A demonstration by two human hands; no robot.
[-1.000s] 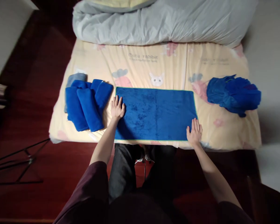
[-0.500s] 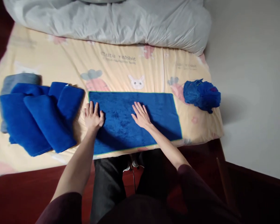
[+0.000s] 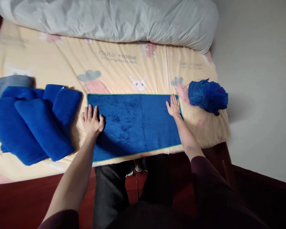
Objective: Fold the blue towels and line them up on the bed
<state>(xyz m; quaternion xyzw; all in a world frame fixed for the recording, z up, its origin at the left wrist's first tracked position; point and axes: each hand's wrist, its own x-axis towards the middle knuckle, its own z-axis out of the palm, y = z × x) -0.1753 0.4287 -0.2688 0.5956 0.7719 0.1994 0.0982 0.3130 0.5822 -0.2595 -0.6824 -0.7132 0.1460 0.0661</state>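
Observation:
A blue towel (image 3: 135, 124) with a thin green edge lies spread flat along the near side of the bed. My left hand (image 3: 92, 122) rests on its left edge, fingers spread, holding nothing. At the towel's far right corner, my right hand (image 3: 173, 106) lies flat with fingers stretched out, also holding nothing. Left of my left hand sits a pile of folded blue towels (image 3: 44, 127), overlapping one another. A crumpled bundle of blue cloth (image 3: 207, 97) lies to the right of my right hand, apart from it.
The bed (image 3: 119, 78) wears a cream sheet printed with rabbits and carrots. A grey-white quilt (image 3: 114, 22) is bunched along the far side. Grey folded cloth (image 3: 13, 82) shows behind the towel pile. A pale wall (image 3: 257, 89) stands on the right.
My right hand has slid right across the towel, from its middle to the far right corner. My left hand stays at the left edge. The view has shifted slightly.

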